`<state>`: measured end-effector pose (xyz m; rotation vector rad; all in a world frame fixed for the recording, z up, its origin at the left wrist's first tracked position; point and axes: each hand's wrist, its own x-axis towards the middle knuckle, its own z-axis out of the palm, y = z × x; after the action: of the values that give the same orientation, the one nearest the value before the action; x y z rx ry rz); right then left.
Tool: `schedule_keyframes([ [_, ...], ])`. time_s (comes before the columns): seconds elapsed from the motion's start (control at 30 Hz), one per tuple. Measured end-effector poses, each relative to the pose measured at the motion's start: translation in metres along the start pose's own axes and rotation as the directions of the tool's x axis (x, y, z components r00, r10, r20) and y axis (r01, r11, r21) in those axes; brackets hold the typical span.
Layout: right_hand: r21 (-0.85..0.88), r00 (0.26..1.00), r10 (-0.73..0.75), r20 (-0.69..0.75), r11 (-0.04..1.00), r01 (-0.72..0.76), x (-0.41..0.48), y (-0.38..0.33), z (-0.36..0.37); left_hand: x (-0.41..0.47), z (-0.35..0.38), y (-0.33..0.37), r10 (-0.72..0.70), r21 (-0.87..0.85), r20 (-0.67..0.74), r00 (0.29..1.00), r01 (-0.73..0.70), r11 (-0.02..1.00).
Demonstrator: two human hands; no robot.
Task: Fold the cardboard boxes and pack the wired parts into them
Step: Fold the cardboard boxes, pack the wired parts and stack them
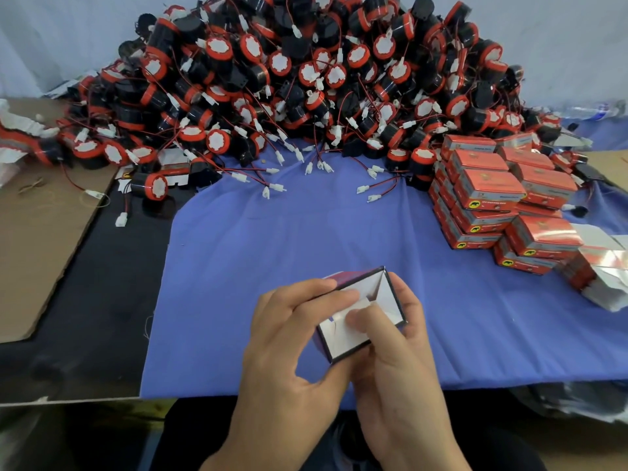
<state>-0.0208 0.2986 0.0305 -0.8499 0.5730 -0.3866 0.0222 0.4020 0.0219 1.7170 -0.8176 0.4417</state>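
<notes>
We fold box (385,295): left hand (292,334) grip holds side, right hand (402,355) grip holds box, thumb pushes flap (341,322). Next: we pick part (154,186).

No text legible. Stacked red boxes (489,190) each carried a yellow oval sign (473,205) with a black animal silhouette on the front face; print lines beside it were too blurred to read
</notes>
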Motion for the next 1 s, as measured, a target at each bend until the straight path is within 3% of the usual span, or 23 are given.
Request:
schedule_keyframes([
  [0.13,-0.028,0.998,-0.025,-0.054,0.999,0.023,-0.002,0.003,0.002,-0.005,0.004,0.000,0.045,0.015,0.013,0.999,-0.045,0.999],
  [0.2,0.004,1.000,-0.021,-0.023,1.000,0.021,-0.002,0.001,0.000,-0.008,0.005,-0.002,-0.002,0.006,0.006,1.000,0.002,1.000],
  [0.33,0.043,0.992,-0.045,0.114,0.998,0.041,-0.004,-0.007,-0.006,-0.009,0.003,-0.004,-0.335,-0.160,0.076,0.939,0.343,0.925],
  [0.47,-0.046,0.954,-0.125,0.271,0.989,0.143,-0.004,-0.009,-0.011,-0.005,0.000,-0.005,-0.291,-0.102,0.168,0.942,0.310,0.945],
  [0.53,-0.170,0.912,-0.168,0.374,0.954,0.245,-0.004,-0.010,-0.017,-0.004,-0.002,-0.009,-0.312,-0.047,0.189,0.931,0.326,0.944],
  [0.6,-0.364,0.853,-0.196,0.485,0.841,0.400,-0.006,-0.012,-0.020,-0.002,-0.003,-0.013,-0.377,-0.003,0.199,0.905,0.385,0.923],
  [0.7,-0.622,0.802,-0.381,0.460,0.506,0.597,-0.007,-0.015,-0.025,0.002,-0.004,-0.019,-0.459,-0.284,0.269,0.847,0.525,0.802],
  [0.73,-0.651,0.778,-0.476,0.411,0.444,0.615,-0.005,-0.014,-0.028,0.004,-0.004,-0.020,-0.472,-0.376,0.282,0.835,0.549,0.746],
  [0.77,-0.653,0.760,-0.546,0.353,0.438,0.618,-0.002,-0.012,-0.032,0.005,-0.003,-0.021,-0.483,-0.443,0.291,0.826,0.564,0.697],
  [0.8,-0.619,0.777,-0.553,0.300,0.507,0.600,0.002,-0.011,-0.034,0.006,-0.002,-0.023,-0.488,-0.484,0.301,0.819,0.573,0.662],
  [0.87,-0.441,0.849,-0.418,0.323,0.727,0.526,0.009,-0.009,-0.040,0.005,0.003,-0.025,-0.476,-0.494,0.334,0.813,0.582,0.647],
  [0.9,-0.404,0.844,-0.372,0.387,0.754,0.518,0.013,-0.007,-0.044,0.004,0.005,-0.027,-0.473,-0.464,0.341,0.813,0.583,0.667],
  [0.97,-0.483,0.815,-0.399,0.421,0.662,0.573,0.022,-0.002,-0.050,0.000,0.007,-0.039,-0.487,-0.283,0.294,0.823,0.561,0.778],
  [1.0,-0.540,0.808,-0.430,0.402,0.601,0.589,0.026,0.003,-0.053,0.000,0.008,-0.047,-0.499,-0.096,0.260,0.827,0.536,0.839],
])
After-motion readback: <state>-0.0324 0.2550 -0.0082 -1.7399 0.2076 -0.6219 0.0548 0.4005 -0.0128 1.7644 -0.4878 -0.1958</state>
